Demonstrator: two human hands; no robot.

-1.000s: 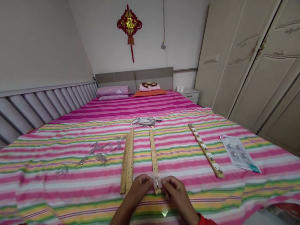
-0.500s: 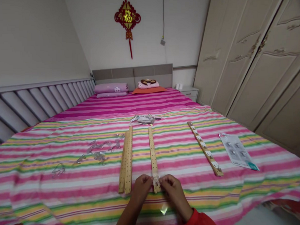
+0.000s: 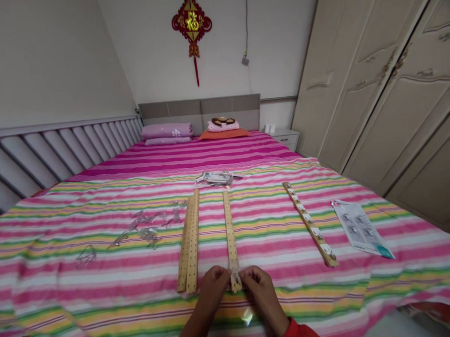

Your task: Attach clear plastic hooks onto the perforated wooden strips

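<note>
A wooden strip with rows of holes [image 3: 230,228] lies lengthwise in front of me on the striped sheet. At its near end sits a clear adhesive hook [image 3: 234,270], its details too small to make out. My left hand [image 3: 214,284] pinches the hook's left edge between thumb and finger. From the other side my right hand [image 3: 260,284], below a red sleeve, pinches the right edge. Two more perforated wooden strips [image 3: 188,244] lie side by side just left of my left hand. A small shiny clear piece [image 3: 247,315] rests on the sheet between my forearms.
Several loose clear hooks [image 3: 149,234] are scattered at left. A wooden strip with white-backed hooks [image 3: 310,224] lies at right, beside a blister card of hooks [image 3: 362,228]. A plastic packet [image 3: 217,179] lies beyond the strips. Wardrobes [image 3: 401,106] border the bed's right side.
The view has shifted slightly. Both hands stay at the near end of the middle strip, still pinching the clear hook, with only small finger movements.
</note>
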